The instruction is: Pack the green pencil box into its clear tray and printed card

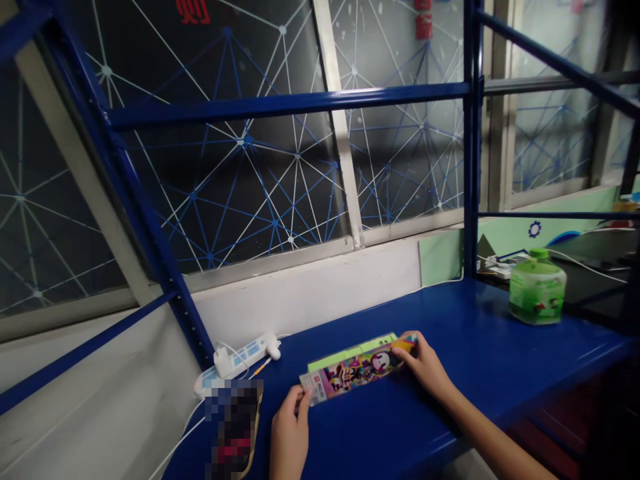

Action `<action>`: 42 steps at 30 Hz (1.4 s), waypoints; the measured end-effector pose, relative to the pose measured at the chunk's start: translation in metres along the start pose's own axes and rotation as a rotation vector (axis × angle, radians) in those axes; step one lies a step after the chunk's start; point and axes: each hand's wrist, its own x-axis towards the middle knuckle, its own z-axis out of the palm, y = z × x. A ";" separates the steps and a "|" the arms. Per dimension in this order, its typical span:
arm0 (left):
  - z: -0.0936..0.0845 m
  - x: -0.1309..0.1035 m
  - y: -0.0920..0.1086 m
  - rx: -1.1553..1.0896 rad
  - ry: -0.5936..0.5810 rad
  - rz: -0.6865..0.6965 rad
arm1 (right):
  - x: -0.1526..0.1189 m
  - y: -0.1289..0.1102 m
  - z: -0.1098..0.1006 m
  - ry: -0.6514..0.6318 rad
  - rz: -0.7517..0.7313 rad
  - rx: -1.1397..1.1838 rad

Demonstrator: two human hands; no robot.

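A long, flat package with a colourful cartoon print is held at a slant just above or on the blue table. My left hand pinches its pale left end between thumb and fingers. At the yellow right end, my right hand grips it the same way. Behind the package, along its far edge, a light green strip shows; its lower part is hidden by the package.
On the blue table, a white power strip with plugs and cables lies at the back left, near a partly pixelated dark device. A green bottle stands at the right. Blue metal posts frame the table.
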 end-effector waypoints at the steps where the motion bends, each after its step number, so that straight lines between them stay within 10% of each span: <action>1: 0.000 0.000 0.000 0.012 -0.011 -0.004 | 0.000 0.002 0.001 -0.007 0.006 0.003; 20: 0.002 -0.001 -0.006 -0.023 0.047 -0.078 | -0.010 -0.007 0.008 -0.032 -0.167 -0.403; 31: 0.001 0.001 -0.010 -0.041 0.046 -0.058 | -0.097 -0.111 0.147 -0.491 -0.409 -0.524; 42: 0.003 0.000 -0.012 0.018 0.063 -0.048 | -0.040 -0.048 0.029 -0.489 -0.492 -0.593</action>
